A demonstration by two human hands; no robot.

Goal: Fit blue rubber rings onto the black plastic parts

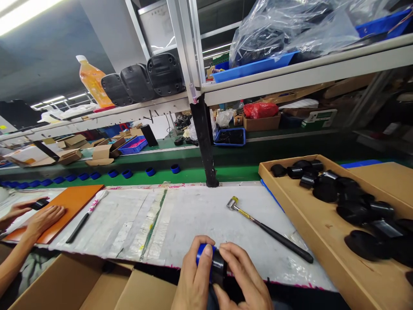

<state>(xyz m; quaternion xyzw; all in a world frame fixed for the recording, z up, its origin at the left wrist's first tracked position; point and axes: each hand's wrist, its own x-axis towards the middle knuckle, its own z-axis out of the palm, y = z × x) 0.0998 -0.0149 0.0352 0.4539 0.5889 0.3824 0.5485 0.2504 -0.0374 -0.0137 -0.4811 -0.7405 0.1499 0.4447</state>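
Both hands hold one short black cylinder with a blue ring (202,255) on its left end, close to the table's front edge. My left hand (194,275) grips the blue end, its thumb lying across the ring. Around the black part (218,269) on the right, my right hand (243,275) has its fingers closed. A mallet (269,229) with a black handle and a yellow-tipped metal head lies on the white table covering (193,215), beyond and to the right of my hands.
An open carton (290,206) of black parts stands at the right. Blue rings (175,168) line the green belt (193,175). Another person's hands (45,219) rest by an orange board (75,202), near a second mallet (84,219). An open box (64,284) sits below the table edge.
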